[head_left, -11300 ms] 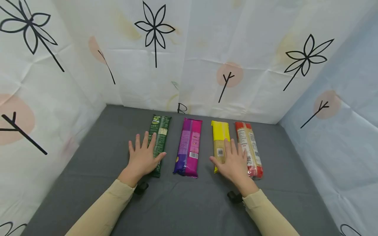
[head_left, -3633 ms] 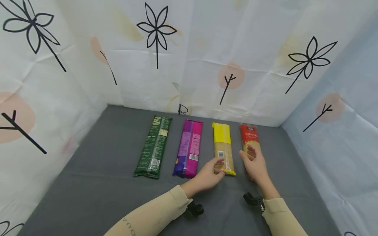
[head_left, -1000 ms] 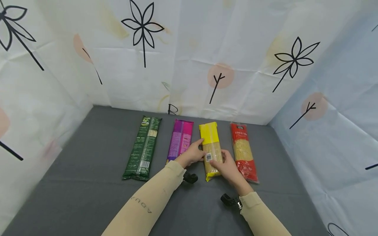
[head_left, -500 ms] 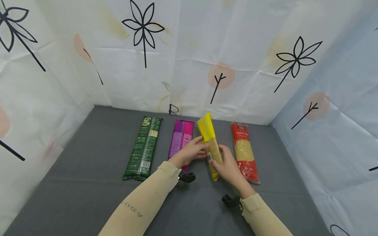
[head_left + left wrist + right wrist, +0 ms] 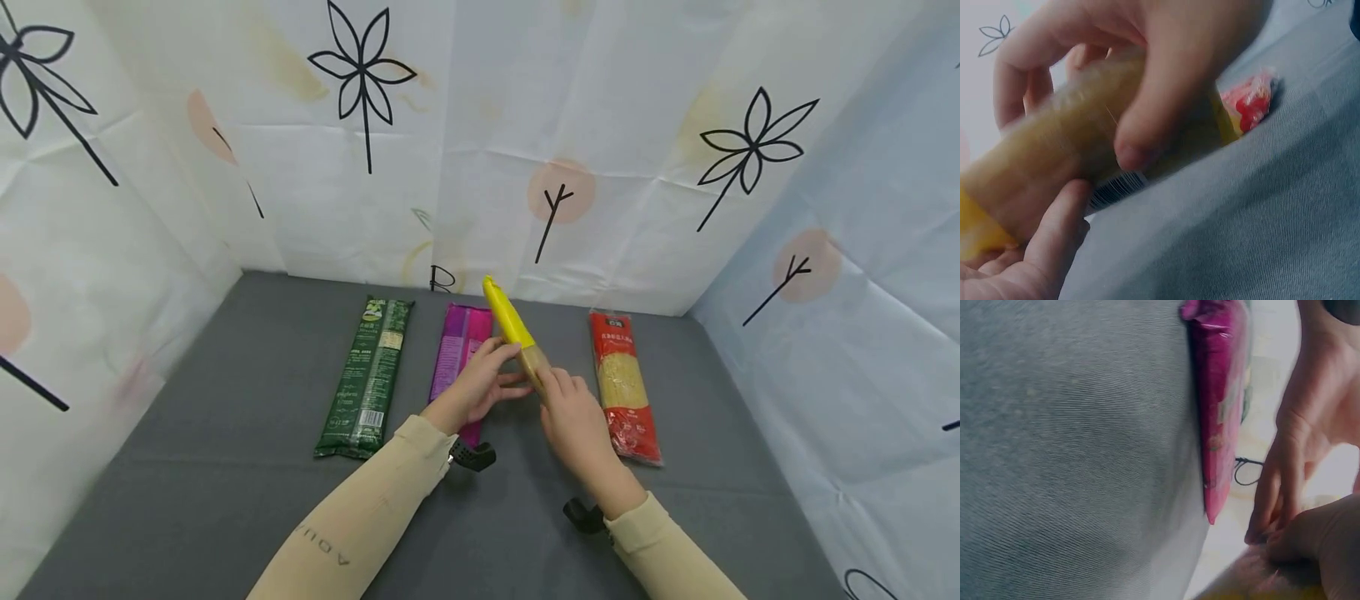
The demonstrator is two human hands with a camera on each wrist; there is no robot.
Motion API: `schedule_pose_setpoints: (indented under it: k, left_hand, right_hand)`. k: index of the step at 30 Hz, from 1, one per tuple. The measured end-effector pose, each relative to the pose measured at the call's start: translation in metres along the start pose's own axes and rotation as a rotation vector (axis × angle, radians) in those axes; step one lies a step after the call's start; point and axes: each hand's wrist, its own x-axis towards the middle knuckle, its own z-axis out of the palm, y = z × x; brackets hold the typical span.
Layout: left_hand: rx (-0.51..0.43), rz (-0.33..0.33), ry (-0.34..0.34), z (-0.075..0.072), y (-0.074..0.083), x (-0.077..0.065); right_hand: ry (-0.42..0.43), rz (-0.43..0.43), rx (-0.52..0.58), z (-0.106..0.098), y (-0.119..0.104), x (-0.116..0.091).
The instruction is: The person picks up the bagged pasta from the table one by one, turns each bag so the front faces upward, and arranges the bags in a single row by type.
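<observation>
A long yellow-ended packet of spaghetti (image 5: 508, 317) is raised off the cloth and turned edge-on, its yellow end pointing to the far left. My right hand (image 5: 581, 425) grips its lower half, fingers over the top side. My left hand (image 5: 480, 379) holds it from the left; in the left wrist view the left thumb (image 5: 1063, 212) presses by the barcode, with fingertips behind the packet (image 5: 1054, 144). The pink and purple packet (image 5: 453, 358) lies partly hidden under the left hand. To the right, the red packet (image 5: 622, 383) lies flat with its front up.
A dark green packet (image 5: 367, 375) lies at the left of the row, barcode side up. Grey cloth (image 5: 225, 500) covers the table. White printed curtains (image 5: 480, 108) stand at the back and both sides.
The red packet, earlier barcode side up, now shows its front. Both hands have taken hold of the yellow packet, lifted it and rolled it onto its edge, its far end swinging left.
</observation>
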Motion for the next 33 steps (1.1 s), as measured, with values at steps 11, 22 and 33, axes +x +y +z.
schedule_pose_setpoints:
  k: [11, 22, 33]
  left_hand:
    - [0.079, 0.013, 0.179, -0.002, -0.002, -0.009]
    - [0.135, 0.022, 0.298, -0.014, -0.005, -0.017]
    - [0.162, 0.022, 0.220, -0.025, -0.010, -0.020]
  right_hand:
    - [0.090, -0.175, 0.016, 0.009, -0.019, -0.012]
    - [0.081, -0.184, 0.216, 0.012, -0.020, -0.011]
    - [-0.080, 0.041, 0.317, 0.016, -0.009, -0.013]
